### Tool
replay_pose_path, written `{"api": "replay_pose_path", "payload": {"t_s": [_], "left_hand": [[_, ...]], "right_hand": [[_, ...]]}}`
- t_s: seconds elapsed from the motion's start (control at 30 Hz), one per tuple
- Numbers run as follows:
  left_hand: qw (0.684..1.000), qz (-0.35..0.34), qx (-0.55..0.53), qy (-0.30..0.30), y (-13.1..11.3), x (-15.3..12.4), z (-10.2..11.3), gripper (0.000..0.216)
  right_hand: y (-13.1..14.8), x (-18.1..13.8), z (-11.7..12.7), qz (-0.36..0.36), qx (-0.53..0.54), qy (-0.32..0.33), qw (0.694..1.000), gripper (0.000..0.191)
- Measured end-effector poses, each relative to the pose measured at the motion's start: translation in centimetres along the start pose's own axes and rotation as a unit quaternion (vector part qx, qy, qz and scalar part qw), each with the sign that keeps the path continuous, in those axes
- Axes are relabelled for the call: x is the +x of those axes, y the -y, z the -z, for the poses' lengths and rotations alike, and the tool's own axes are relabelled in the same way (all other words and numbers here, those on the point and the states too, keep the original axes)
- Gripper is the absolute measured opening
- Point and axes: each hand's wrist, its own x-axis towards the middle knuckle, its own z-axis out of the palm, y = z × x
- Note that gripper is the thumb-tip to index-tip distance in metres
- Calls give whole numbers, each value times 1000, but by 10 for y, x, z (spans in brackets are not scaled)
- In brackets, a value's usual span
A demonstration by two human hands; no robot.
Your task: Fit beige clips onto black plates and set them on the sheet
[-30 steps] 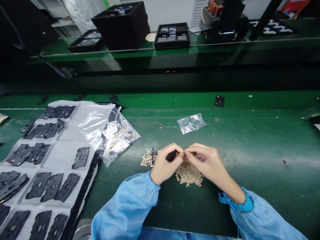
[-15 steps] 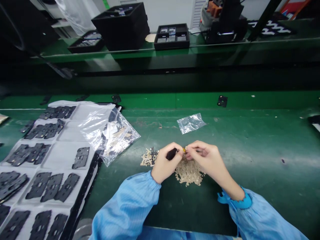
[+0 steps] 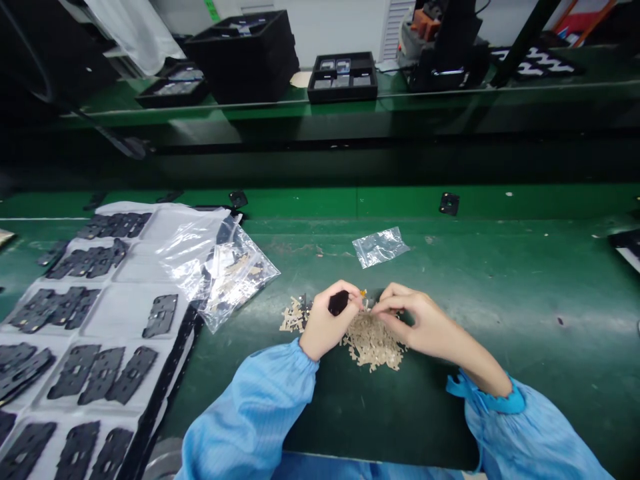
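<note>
My left hand (image 3: 330, 319) is closed, with a small orange-yellow piece (image 3: 363, 293) showing at its fingertips. A dark patch appears inside the curl of those fingers, and I cannot tell whether it is a part or shadow. To its right, my right hand (image 3: 420, 319) has thumb and forefinger pinched together over a pile of tiny beige pieces (image 3: 376, 347). Whatever lies in that pinch is too small to make out. Beside my left hand is a smaller heap of beige and dark pieces (image 3: 293, 315).
A white tray (image 3: 113, 308) of flat black parts lies at left, with a clear bag of small pieces (image 3: 240, 277) over its edge. A small zip bag (image 3: 380, 247) lies beyond my hands. Black boxes (image 3: 343, 93) stand on the back shelf. One black part (image 3: 449, 203) rests near the bench's back.
My right hand has drawn slightly apart from the left, its fingertips now lower, toward the beige pile. My left hand has shifted slightly left.
</note>
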Motion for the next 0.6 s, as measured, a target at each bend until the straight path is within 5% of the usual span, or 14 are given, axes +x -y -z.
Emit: {"api": "replay_pose_path", "payload": {"t_s": [0.1,0.27,0.6], "left_hand": [[999,-3,-1,33,0,-2,0,6],[998,-4,-7,66,-3,-2,-1,5],[988,-116,99,-27,-1,-7,-4,6]], "right_hand": [[0,7,-7,-43,84,-89,992,13],[4,11,-13,-46,164,-108,979,12],[6,9,-15,-37,168,-140,975,10]]}}
